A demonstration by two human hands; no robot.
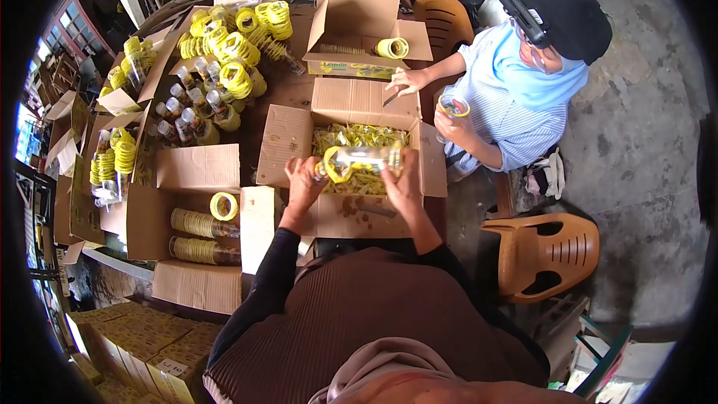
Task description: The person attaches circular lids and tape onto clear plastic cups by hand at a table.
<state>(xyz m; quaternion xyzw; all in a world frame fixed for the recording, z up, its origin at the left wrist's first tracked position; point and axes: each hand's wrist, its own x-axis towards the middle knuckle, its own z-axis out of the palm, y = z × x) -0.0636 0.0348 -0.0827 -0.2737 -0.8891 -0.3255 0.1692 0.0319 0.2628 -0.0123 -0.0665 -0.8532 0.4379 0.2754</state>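
A stack of clear plastic cups with yellow rims (366, 157) is held sideways between my two hands, above an open cardboard box (286, 146). My left hand (304, 182) is closed around its left end, beside a loose-looking yellow ring. Around the right end, the fingers of my right hand (404, 183) are wrapped. Some blur hides the stack's fine detail. Yellow and clear plastic strips (363, 137) fill the box beneath.
Opposite, a person holds a clear cup (453, 105) and a thin tool (390, 99). Cup stacks lie in a lower-left box (196, 281); bottle-like clear cup stacks (196, 108) and yellow rings (238, 49) crowd the upper left. An orange chair (516, 254) stands right.
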